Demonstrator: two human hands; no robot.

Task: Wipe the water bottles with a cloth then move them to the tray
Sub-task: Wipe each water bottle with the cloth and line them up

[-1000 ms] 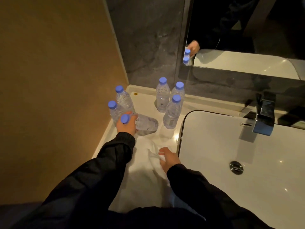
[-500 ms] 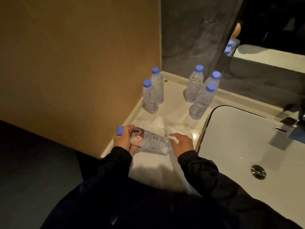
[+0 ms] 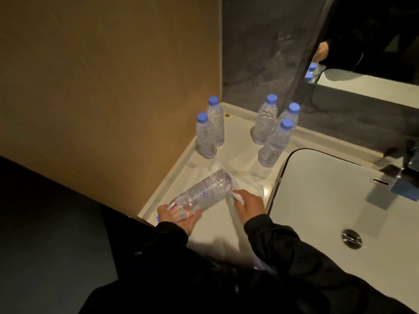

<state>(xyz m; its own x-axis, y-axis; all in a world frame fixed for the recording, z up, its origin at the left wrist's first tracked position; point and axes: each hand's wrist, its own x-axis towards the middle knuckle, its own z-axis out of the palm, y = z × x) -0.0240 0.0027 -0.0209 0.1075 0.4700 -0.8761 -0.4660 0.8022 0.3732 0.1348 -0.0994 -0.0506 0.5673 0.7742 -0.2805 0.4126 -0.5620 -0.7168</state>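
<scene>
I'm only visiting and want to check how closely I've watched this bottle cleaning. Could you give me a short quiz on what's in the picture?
1. How many water bottles stand upright on the counter?
2. True or false: the left hand holds its bottle upright.
3. What does the right hand pinch? A a white cloth; B a sponge; C a brush.

Key: 1 five; 2 false, it lies tilted, nearly on its side, gripped near the cap end; 3 A.
</scene>
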